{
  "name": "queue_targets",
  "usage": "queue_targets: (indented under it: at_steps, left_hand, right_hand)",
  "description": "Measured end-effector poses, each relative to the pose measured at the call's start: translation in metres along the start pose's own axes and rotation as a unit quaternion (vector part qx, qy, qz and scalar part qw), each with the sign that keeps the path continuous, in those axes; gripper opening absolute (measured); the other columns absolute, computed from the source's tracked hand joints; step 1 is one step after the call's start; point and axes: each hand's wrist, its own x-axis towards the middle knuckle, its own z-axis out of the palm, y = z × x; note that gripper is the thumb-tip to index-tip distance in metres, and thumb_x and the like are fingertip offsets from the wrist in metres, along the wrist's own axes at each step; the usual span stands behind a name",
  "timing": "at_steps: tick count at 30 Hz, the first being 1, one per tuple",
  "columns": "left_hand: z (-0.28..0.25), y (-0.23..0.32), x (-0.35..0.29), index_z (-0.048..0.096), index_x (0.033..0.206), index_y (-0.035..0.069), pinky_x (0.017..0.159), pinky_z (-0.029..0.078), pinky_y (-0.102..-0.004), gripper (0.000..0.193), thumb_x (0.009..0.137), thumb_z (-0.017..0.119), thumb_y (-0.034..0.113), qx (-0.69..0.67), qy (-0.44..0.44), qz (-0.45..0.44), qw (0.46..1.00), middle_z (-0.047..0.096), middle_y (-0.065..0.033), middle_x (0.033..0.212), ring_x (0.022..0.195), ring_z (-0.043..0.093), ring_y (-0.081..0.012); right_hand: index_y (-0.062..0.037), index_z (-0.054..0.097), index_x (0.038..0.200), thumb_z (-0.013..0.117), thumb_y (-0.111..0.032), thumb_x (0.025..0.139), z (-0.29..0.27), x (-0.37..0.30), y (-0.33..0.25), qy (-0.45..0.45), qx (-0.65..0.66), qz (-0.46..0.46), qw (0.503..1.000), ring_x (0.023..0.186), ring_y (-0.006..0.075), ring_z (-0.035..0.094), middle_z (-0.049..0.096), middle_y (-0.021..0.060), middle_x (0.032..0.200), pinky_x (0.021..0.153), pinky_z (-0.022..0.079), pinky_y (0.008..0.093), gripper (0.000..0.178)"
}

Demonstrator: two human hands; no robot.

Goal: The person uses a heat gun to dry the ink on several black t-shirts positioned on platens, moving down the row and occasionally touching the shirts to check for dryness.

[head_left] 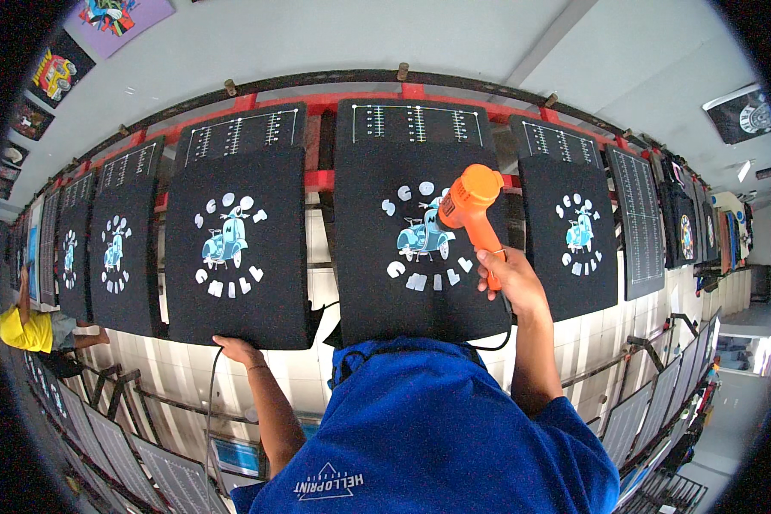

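My right hand is wrapped round the handle of an orange hair dryer. Its nozzle points at the blue scooter print on a black shirt stretched over a board, and covers part of the print's right side. A dark cord drops from the handle and passes behind my body. Lower left, my left hand is at the bottom edge of the neighbouring black shirt, closed on a thin dark cord that hangs down from it. That shirt bears the same scooter print.
More boards with matching shirts stand left and right, on a red and black rack. A bare marked board is further right. A person in a yellow shirt is far left. Metal rails and boards lie behind me.
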Motion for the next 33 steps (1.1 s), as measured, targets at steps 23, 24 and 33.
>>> queue_targets:
  at_steps: [23,24,33]
  left_hand:
    - [0.001,0.000,-0.004,0.054,0.116,-0.017,0.083,0.051,-0.0423,0.071,0.097,0.035,0.049,-0.033,-0.021,-0.001,0.999,0.061,-0.0236,0.115,0.095,0.063,-0.0343]
    - [-0.001,-0.001,-0.001,0.054,0.116,-0.017,0.083,0.051,-0.0426,0.072,0.097,0.035,0.050,-0.039,-0.027,-0.001,0.999,0.061,-0.0234,0.115,0.095,0.062,-0.0344]
    - [0.002,0.008,-0.009,0.053,0.113,-0.020,0.083,0.049,-0.0394,0.068,0.100,0.032,0.044,-0.031,-0.021,-0.020,0.999,0.062,-0.0205,0.112,0.090,0.061,-0.0280]
  right_hand:
    - [-0.0041,0.055,0.102,0.064,-0.032,0.089,-0.006,-0.024,0.013,-0.026,0.003,0.029,0.999,0.059,0.0105,0.059,0.055,-0.0007,0.072,0.045,0.043,0.0234,0.033]
    - [-0.0040,0.055,0.102,0.064,-0.033,0.089,-0.005,-0.025,0.015,-0.027,0.007,0.027,0.999,0.059,0.0105,0.059,0.055,-0.0006,0.072,0.045,0.043,0.0235,0.033]
    - [-0.0030,0.055,0.098,0.064,-0.030,0.089,0.005,-0.032,0.017,-0.036,-0.024,0.029,0.999,0.059,0.0106,0.059,0.055,-0.0005,0.071,0.045,0.044,0.0233,0.030]
